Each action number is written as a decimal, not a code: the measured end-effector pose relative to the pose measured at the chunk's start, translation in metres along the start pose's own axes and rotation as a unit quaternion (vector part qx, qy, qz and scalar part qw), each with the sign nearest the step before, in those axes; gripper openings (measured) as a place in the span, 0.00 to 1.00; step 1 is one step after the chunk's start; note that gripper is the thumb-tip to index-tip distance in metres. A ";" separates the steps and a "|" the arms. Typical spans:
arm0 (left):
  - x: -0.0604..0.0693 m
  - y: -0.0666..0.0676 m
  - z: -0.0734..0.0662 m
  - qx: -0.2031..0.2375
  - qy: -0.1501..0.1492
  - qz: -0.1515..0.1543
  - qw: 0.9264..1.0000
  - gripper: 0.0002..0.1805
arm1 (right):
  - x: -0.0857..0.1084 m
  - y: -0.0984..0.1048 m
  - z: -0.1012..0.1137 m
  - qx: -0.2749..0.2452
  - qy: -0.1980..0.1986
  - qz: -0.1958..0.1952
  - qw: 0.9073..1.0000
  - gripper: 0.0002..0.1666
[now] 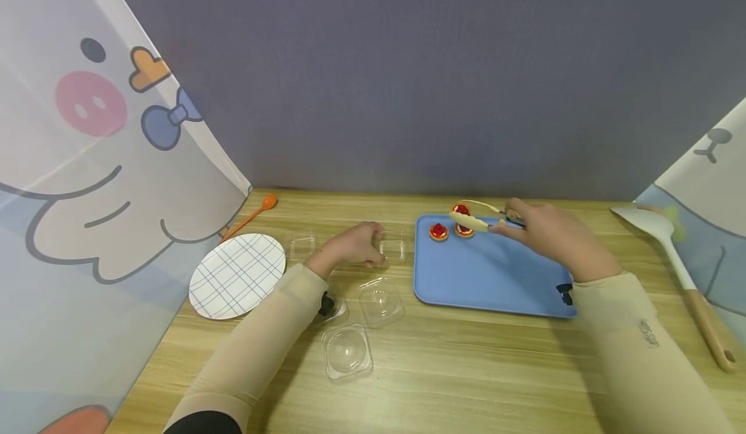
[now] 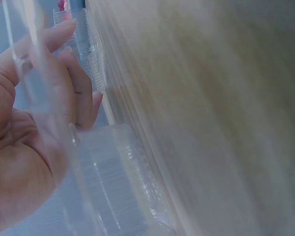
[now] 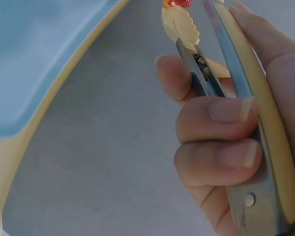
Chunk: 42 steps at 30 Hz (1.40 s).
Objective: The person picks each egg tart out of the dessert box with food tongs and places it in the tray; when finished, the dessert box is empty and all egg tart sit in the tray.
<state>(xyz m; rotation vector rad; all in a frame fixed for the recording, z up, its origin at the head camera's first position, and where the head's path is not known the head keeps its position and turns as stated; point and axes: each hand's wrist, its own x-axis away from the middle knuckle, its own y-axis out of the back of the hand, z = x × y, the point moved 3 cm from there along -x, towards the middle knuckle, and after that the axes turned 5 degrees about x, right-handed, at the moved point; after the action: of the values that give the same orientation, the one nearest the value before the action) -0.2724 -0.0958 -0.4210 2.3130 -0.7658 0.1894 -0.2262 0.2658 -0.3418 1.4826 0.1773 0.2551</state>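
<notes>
My right hand (image 1: 556, 236) grips metal tongs with cream-coloured tips (image 1: 469, 221) over the far side of a blue tray (image 1: 495, 278). The two tong arms stand apart, and a small red-topped tart (image 1: 461, 208) shows between their tips; whether they touch it I cannot tell. Two similar tarts, a left one (image 1: 439, 232) and a right one (image 1: 464, 232), lie on the tray. Left of the tray, my left hand (image 1: 352, 245) holds a clear plastic container (image 1: 393, 248) by its left side, thumb and fingers around it. In the left wrist view, clear plastic partly covers this hand (image 2: 34, 132).
Several more clear containers (image 1: 381, 301) stand around my left forearm. A checked oval plate (image 1: 239, 275) and an orange spoon (image 1: 250, 217) lie at the left. A large white spoon with wooden handle (image 1: 670, 246) lies along the right. A grey partition (image 1: 443, 97) closes off the back.
</notes>
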 end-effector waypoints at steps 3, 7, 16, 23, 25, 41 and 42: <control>-0.001 0.000 0.001 -0.001 0.002 0.000 1.000 0.49 | 0.005 0.000 -0.006 0.003 -0.005 0.002 1.000 0.43; -0.001 0.001 0.002 -0.004 0.004 0.002 1.000 0.49 | 0.014 -0.002 -0.010 0.009 -0.008 0.010 1.000 0.43; 0.000 0.001 0.003 -0.003 0.007 0.004 1.000 0.49 | 0.027 -0.013 -0.003 0.022 0.006 0.026 0.999 0.44; 0.001 0.001 0.004 0.000 0.012 0.002 1.000 0.48 | 0.027 -0.024 0.007 0.030 0.032 0.035 0.998 0.45; 0.001 0.001 0.004 0.002 0.012 0.003 1.000 0.48 | 0.026 -0.026 0.008 0.030 0.036 0.032 0.998 0.43; 0.002 0.001 0.002 -0.001 0.012 0.001 1.000 0.48 | 0.025 -0.035 0.012 0.014 0.049 0.010 0.999 0.34; 0.001 0.001 0.002 -0.001 0.011 0.001 1.000 0.48 | 0.025 -0.035 0.012 0.015 0.049 0.007 0.999 0.34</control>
<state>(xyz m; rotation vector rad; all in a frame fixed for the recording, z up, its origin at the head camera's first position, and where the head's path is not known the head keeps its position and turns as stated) -0.2718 -0.0983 -0.4218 2.3040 -0.7558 0.2146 -0.1971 0.2586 -0.3751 1.5033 0.2508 0.3381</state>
